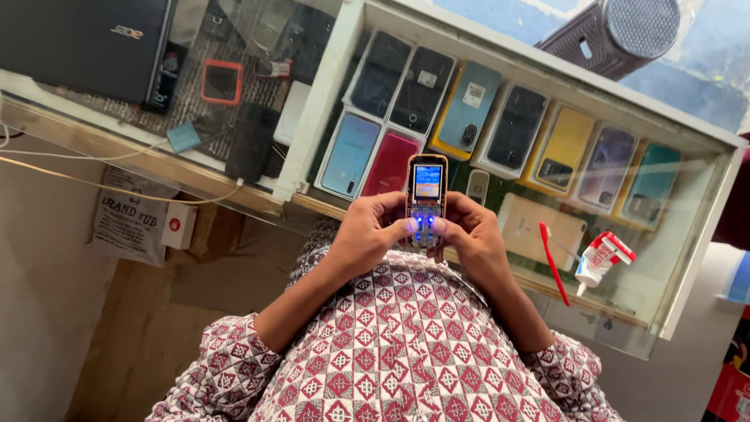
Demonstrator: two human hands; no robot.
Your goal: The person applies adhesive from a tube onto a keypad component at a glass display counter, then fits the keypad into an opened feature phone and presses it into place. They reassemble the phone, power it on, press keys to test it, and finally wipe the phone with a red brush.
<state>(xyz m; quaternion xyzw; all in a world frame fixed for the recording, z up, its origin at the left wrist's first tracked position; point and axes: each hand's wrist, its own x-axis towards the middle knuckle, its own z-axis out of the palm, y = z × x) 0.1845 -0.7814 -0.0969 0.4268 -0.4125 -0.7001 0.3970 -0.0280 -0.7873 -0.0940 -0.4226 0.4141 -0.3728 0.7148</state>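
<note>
Holding keypad phone point(426, 199) in both hands above glass display counter point(687, 258) | you clasp it: left hand point(367, 234), right hand point(473, 238), both thumbs on lit keys | long axis points away from you, screen end far | hands equally near.

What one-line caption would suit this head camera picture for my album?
Both hands, left and right, hold a small lit keypad phone above a glass counter filled with phone cases.

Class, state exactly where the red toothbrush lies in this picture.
In the head view, the red toothbrush lies on the glass counter, beyond the person's right hand, beside a small red-and-white tube.
</note>
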